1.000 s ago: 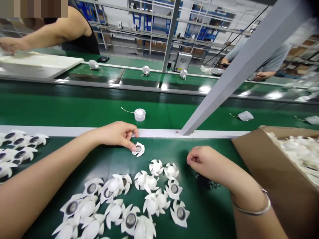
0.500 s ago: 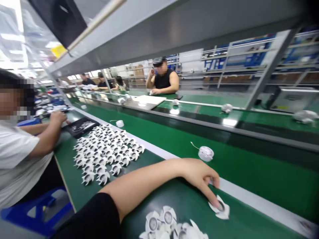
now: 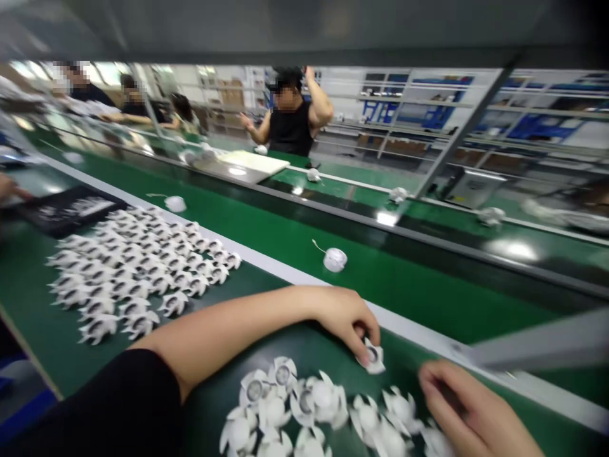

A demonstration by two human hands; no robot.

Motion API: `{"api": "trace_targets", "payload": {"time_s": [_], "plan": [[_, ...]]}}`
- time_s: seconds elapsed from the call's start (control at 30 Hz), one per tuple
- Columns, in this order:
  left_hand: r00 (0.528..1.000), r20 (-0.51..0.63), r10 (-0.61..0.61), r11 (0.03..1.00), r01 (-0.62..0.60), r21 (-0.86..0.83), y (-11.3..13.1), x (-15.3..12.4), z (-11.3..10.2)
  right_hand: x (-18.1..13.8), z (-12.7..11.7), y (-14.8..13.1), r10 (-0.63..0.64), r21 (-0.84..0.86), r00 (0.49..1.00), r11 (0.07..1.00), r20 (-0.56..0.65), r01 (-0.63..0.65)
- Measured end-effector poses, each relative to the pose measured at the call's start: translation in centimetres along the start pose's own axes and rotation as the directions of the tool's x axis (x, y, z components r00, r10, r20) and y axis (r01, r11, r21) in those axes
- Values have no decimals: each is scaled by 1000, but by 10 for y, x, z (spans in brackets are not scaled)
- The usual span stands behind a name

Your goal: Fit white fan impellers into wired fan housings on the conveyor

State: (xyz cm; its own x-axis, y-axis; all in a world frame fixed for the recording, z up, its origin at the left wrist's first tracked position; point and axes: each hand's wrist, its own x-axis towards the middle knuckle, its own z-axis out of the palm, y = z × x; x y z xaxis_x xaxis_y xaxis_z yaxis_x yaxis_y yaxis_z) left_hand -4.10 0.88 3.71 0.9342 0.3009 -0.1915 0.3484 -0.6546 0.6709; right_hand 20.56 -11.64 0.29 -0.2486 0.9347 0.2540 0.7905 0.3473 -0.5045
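Note:
My left hand (image 3: 349, 320) rests on the green bench with its fingers curled, the fingertips pinching a small white fan impeller (image 3: 373, 357) that lies flat. My right hand (image 3: 464, 409) is at the lower right, fingers curled inward above the bench; I cannot make out anything in it. Between my arms lies a loose heap of white impellers (image 3: 309, 409), some showing a grey metal hub.
Several impellers in neat rows (image 3: 137, 270) cover the bench to the left, beside a black tray (image 3: 66, 209). A white round part with a wire (image 3: 334, 259) lies on the conveyor belt (image 3: 428, 292). People work across the line. A grey frame post (image 3: 542, 346) crosses at right.
The view has swung back to the right and down, so my right hand is visible again. My left hand still holds the same impeller near the white edge strip.

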Motion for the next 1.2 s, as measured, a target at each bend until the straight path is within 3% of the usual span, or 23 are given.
{"api": "trace_targets", "payload": {"time_s": [0.1,0.33,0.5,0.77,0.87,0.93,1.03,1.1,1.13,1.2], "plan": [[999,-40,4,1000,-3,25,-5,3,3,7,-1,-20,-33,-19,992,999,125,36],[995,-76,63,997,-59,53,-8,3,5,37,13,-50,-56,-17,971,998,231,61],[996,-63,58,997,-56,44,-5,3,3,42,17,-52,-113,-180,950,969,292,171],[999,-44,-26,1000,26,10,2,1,-1,35,20,-57,-365,-451,895,774,257,445],[998,-45,-42,999,43,3,2,2,0,27,22,-69,-419,-551,865,668,276,500],[998,-42,-53,999,53,3,2,2,0,19,17,-73,-416,-561,865,661,280,499],[997,-41,-65,998,65,8,2,1,0,0,-10,-57,-288,-535,941,774,176,337],[997,-45,-65,998,65,4,2,0,-1,-15,-44,-26,-29,-549,999,834,45,49],[997,-45,-63,998,63,0,2,0,-1,-22,-63,-6,155,-576,988,807,-7,-131],[997,-41,-61,998,60,-9,2,-1,-2,-29,-99,39,470,-604,881,689,-48,-400]]}}
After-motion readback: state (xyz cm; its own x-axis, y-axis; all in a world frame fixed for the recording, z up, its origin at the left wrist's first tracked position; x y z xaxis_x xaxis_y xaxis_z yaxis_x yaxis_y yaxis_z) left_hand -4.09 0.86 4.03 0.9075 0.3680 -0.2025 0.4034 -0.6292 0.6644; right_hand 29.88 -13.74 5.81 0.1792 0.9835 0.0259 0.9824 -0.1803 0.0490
